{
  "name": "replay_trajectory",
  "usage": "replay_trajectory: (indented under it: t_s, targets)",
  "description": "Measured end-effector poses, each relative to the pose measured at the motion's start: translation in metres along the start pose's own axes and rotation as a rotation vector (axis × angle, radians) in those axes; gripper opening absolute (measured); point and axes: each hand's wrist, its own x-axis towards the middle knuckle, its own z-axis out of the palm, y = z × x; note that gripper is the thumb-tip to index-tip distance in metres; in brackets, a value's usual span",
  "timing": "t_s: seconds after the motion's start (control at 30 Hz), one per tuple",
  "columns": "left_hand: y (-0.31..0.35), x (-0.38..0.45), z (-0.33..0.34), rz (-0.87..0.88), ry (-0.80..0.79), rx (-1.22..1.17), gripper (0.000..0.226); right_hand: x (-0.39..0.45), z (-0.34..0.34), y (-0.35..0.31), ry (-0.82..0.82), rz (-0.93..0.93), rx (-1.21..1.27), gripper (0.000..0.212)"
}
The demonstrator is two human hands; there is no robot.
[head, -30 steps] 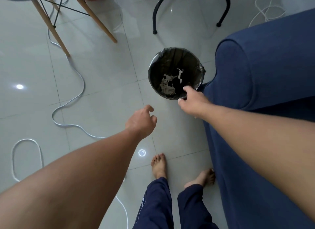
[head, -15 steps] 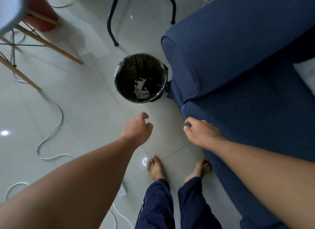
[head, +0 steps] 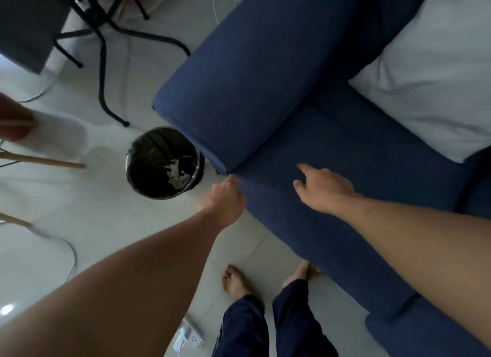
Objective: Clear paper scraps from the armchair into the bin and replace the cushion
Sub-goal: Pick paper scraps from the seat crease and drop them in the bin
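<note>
blue armchair (head: 332, 144): right hand (head: 322, 190) spread above its seat, left hand (head: 224, 201) loosely curled, holding nothing.

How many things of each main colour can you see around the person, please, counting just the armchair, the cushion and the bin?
Blue: 1, the armchair
White: 1, the cushion on the armchair
Black: 1, the bin on the floor, with paper scraps inside
Total: 3

Home living room: blue armchair (head: 332, 144), pale tiled floor (head: 79, 223), bare feet (head: 233, 277), small lined bin (head: 163, 162), trailing cables (head: 66, 247).
</note>
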Motion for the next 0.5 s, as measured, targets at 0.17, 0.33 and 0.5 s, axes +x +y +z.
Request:
replay_trajectory:
  t_s: [0.17, 0.33, 0.5]
  targets:
    - [0.056, 0.005, -0.004, 0.057, -0.022, 0.107, 0.046, -0.008, -0.024, 0.059, 0.050, 0.046, 0.027, 0.060]
    - [0.117, 0.011, 0.000, 0.150, -0.018, 0.170, 0.050, -0.015, -0.043, 0.116, 0.079, 0.091, 0.040, 0.064]
    - [0.186, 0.015, 0.014, 0.230, -0.023, 0.208, 0.052, -0.028, -0.059, 0.170, 0.106, 0.131, 0.086, 0.064]
